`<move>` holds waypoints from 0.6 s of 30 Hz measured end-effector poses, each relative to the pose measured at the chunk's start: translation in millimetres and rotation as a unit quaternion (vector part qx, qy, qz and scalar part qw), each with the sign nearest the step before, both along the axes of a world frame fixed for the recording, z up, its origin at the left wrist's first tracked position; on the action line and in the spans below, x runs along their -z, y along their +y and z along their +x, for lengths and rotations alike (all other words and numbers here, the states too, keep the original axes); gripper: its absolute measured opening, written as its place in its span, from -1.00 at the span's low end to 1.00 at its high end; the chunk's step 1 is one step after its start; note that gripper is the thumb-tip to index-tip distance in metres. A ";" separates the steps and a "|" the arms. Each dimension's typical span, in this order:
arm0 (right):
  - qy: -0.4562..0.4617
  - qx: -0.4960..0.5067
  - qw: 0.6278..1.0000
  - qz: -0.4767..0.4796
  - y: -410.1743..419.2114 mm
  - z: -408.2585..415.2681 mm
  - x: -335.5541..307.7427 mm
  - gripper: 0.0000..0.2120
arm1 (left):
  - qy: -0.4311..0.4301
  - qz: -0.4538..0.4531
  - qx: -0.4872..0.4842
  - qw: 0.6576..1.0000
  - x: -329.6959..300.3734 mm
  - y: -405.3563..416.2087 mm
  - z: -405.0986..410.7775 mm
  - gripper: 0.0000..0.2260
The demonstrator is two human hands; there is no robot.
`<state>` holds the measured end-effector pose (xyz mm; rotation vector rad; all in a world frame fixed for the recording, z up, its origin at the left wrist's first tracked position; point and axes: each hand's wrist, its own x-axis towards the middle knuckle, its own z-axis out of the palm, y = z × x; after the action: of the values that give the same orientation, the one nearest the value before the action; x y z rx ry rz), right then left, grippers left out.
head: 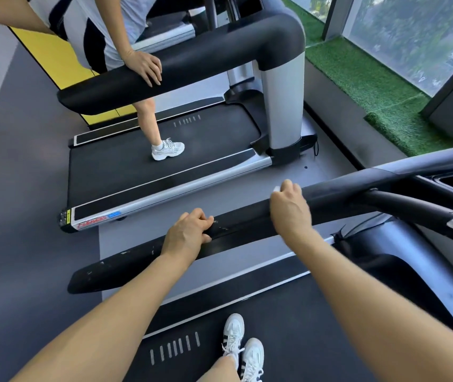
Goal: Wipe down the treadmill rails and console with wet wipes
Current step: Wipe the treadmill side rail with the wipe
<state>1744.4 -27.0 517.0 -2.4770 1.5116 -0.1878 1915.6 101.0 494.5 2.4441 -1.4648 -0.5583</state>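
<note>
**gymrat_02:** Biggest thing in shot? Where was the wiping going on?

**wipe_crew:** Stood on the near treadmill's belt [316,321], white sneakers [243,351] at the bottom edge. Second treadmill [164,172] just beside it on the left, grey floor [21,216] between and around both. Strip of fake grass [363,78] along the windows [412,37] at the upper right.

**gymrat_02:** And the rail itself?

**wipe_crew:** Left black rail [247,230] of the near machine, running diagonally from lower left up toward the console end at the right. Scuffed with pale flecks near its free end. Console mostly out of frame, so nothing to report there.

**gymrat_02:** Hands?

**wipe_crew:** Both on that rail. Left hand [189,235] lower down, fingers curled over the top edge, gripping the rail. Right hand [291,210] further up, wrapped over the rail with a bit of white wet wipe [277,188] poking out past the knuckles, pinched against the far side of the rail. Most of the wipe hidden under the hand.

**gymrat_02:** Anyone else around?

**wipe_crew:** Another person [95,31] on the far treadmill, one hand [145,66] laid flat on its black rail [181,64], one leg down on the belt in a white sneaker [168,148]. Yellow panel [54,59] behind them
</note>
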 end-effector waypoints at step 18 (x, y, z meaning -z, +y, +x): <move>-0.121 0.069 0.989 -0.056 36.9 0.1 31.4 -0.51 | 0.003 -0.030 0.022 0.999 -4.2 4.6 4.2 -0.87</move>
<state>1744.5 10.0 485.6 -2.3277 1.6062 -0.5888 1919.8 105.7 498.7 2.3681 -1.5136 -0.5239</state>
